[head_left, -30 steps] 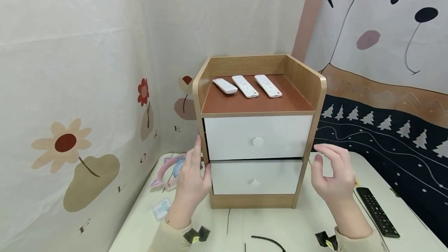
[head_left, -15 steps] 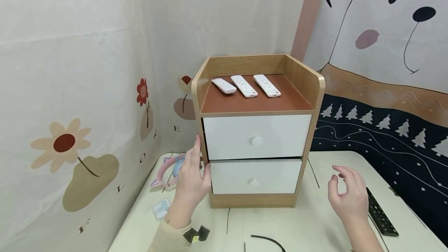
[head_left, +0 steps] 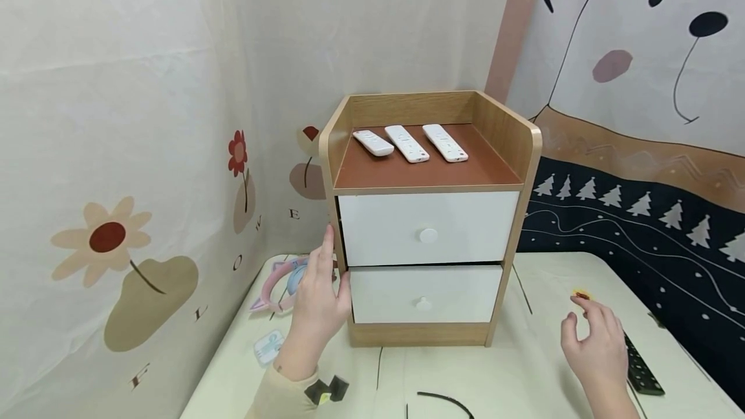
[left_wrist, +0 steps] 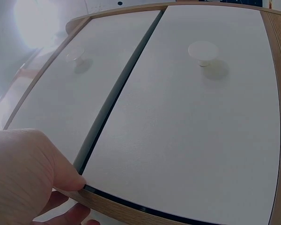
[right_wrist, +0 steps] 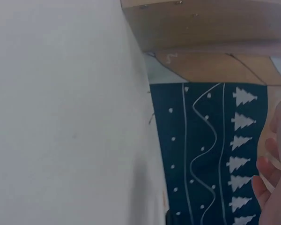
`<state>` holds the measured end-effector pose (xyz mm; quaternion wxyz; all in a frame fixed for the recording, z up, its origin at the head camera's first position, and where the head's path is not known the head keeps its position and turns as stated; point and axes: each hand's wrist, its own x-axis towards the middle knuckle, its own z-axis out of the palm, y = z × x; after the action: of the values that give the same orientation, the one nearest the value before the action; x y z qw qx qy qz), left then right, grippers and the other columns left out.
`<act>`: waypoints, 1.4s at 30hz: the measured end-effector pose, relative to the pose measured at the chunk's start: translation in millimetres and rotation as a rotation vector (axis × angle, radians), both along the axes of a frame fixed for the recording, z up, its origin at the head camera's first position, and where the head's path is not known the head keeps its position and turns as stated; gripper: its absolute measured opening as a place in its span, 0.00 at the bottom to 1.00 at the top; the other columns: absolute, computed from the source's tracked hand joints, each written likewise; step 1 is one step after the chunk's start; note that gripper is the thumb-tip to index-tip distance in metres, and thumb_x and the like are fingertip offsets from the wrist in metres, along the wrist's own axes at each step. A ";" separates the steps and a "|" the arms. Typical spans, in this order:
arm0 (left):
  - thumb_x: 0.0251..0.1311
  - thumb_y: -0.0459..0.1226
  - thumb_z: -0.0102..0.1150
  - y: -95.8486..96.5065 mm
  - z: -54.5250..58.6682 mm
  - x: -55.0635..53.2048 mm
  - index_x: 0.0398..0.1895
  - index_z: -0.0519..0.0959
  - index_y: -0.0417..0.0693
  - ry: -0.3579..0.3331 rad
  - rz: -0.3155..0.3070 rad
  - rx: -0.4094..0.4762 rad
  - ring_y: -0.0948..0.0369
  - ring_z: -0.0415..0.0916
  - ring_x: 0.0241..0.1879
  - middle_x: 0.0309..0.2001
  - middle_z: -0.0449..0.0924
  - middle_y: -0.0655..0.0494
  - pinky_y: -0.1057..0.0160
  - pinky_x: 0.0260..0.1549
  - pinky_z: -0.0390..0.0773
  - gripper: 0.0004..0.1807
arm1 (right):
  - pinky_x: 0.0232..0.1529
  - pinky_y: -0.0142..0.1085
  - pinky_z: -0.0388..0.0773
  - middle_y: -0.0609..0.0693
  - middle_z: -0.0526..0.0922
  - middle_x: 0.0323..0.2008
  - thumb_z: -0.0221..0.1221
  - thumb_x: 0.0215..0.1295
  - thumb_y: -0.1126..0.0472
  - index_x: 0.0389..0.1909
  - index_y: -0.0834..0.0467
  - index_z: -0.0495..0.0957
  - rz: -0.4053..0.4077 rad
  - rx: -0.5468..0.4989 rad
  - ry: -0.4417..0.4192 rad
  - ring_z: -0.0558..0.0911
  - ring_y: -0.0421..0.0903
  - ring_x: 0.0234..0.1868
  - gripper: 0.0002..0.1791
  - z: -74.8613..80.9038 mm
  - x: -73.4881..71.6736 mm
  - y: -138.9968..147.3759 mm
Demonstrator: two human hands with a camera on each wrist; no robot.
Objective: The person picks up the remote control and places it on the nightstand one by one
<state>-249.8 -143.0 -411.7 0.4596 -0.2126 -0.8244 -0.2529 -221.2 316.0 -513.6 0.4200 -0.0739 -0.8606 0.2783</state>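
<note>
A small wooden cabinet [head_left: 419, 335] with a white upper drawer [head_left: 384, 231] and a white lower drawer [head_left: 384, 302] stands on the table. Both drawers have round white knobs and look pushed in. My left hand [head_left: 320, 306] rests along the cabinet's left side, fingers straight. In the left wrist view its thumb touches the front edge beside the gap between the drawers. My right hand [head_left: 599, 348] hovers to the right of the cabinet, loosely curled and holding nothing. Close behind it lies a black remote control [head_left: 643, 367], partly hidden. A small yellow-and-red item [head_left: 581, 293] appears just beyond its fingertips.
Three white remotes [head_left: 407, 144] lie on the cabinet's brown top shelf. Left of the cabinet are a pink ring-shaped item [head_left: 270, 290] and a small pale-blue box [head_left: 268, 346]. A thin black curved strip [head_left: 448, 397] lies near the front. Printed cloth hangs behind.
My right hand has moved away from the cabinet's right side, rightward and down toward the black remote control. The left hand has stayed against the cabinet.
</note>
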 end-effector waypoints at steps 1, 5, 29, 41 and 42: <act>0.61 0.22 0.68 0.0 -0.2 0.0 0.89 0.52 0.38 -0.002 0.001 0.000 0.47 0.82 0.41 0.56 0.78 0.34 0.51 0.37 0.86 0.54 | 0.55 0.63 0.72 0.69 0.82 0.59 0.57 0.70 0.66 0.60 0.66 0.83 -0.003 -0.015 -0.032 0.79 0.66 0.54 0.20 -1.2 1.0 1.0; 0.61 0.23 0.68 -0.4 -0.8 0.3 0.89 0.52 0.38 -0.008 0.005 -0.008 0.48 0.81 0.41 0.56 0.78 0.34 0.51 0.37 0.86 0.54 | 0.62 0.67 0.72 0.71 0.79 0.63 0.55 0.72 0.65 0.63 0.67 0.80 -0.043 -0.058 -0.159 0.77 0.70 0.60 0.22 -5.6 5.1 5.5; 0.60 0.22 0.68 -0.5 -1.6 -0.9 0.88 0.53 0.37 0.013 -0.004 -0.010 0.49 0.80 0.40 0.54 0.78 0.34 0.52 0.36 0.85 0.54 | 0.75 0.76 0.60 0.84 0.60 0.74 0.55 0.72 0.56 0.77 0.71 0.64 -0.167 -0.148 -0.660 0.63 0.85 0.71 0.37 -27.1 0.1 34.6; 0.59 0.21 0.68 0.2 -0.3 -2.2 0.88 0.53 0.36 0.032 -0.014 -0.005 0.47 0.80 0.39 0.55 0.78 0.33 0.53 0.34 0.85 0.53 | 0.72 0.75 0.64 0.85 0.63 0.71 0.56 0.72 0.56 0.76 0.73 0.64 -0.166 -0.123 -0.671 0.66 0.86 0.67 0.37 -23.8 0.8 39.2; 0.59 0.21 0.68 0.3 -0.1 -2.3 0.88 0.53 0.35 0.036 -0.016 -0.005 0.47 0.80 0.39 0.55 0.78 0.33 0.53 0.34 0.85 0.53 | 0.71 0.75 0.64 0.85 0.63 0.71 0.56 0.72 0.56 0.76 0.73 0.64 -0.161 -0.119 -0.667 0.67 0.86 0.66 0.37 -23.2 1.3 40.5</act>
<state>-252.1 -142.7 -411.8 0.4717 -0.2250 -0.8148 -0.2509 -219.9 356.5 -536.8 0.1314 -0.2530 -0.9241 0.2547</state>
